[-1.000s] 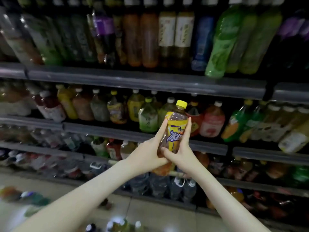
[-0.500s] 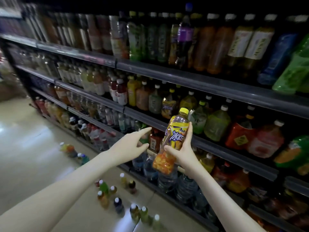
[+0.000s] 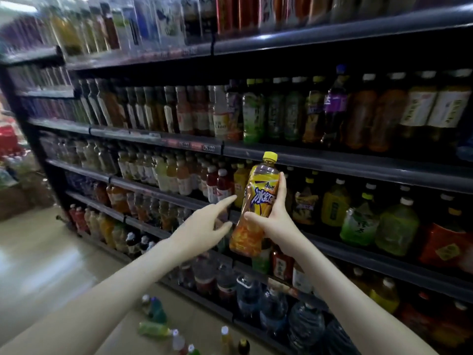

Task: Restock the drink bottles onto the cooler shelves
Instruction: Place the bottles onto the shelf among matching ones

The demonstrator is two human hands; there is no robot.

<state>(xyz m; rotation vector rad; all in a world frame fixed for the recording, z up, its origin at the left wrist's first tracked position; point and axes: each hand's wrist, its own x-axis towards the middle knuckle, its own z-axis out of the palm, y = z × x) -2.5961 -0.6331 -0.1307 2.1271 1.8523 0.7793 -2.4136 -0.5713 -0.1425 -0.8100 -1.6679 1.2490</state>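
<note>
The step in hand is placing: the right hand (image 3: pixel 275 221) grasps a yellow-capped tea bottle (image 3: pixel 258 201) around its lower half, thumb across the front and fingers up its right side. It holds the bottle nearly upright in the air, in front of the cooler shelf (image 3: pixel 158 192) and not yet set on it. The left hand (image 3: pixel 202 231) holds nothing. Its fingers are loosely spread and the forefinger reaches toward the shelf's front edge, just beside the bottle but apart from it, apparently picking out or clearing a slot. A shelved yellow bottle (image 3: pixel 240 185) stands right behind that fingertip (probably the same drink, though blur hides its label), so the matching row seems to lie there. The next move calls for carrying the bottle over the front edge, under the shelf above, and standing it upright in a gap without knocking its neighbours; the free hand may need to push those back. More loose bottles (image 3: pixel 156 326) wait on the floor below, so the restocking looks far from finished.
</note>
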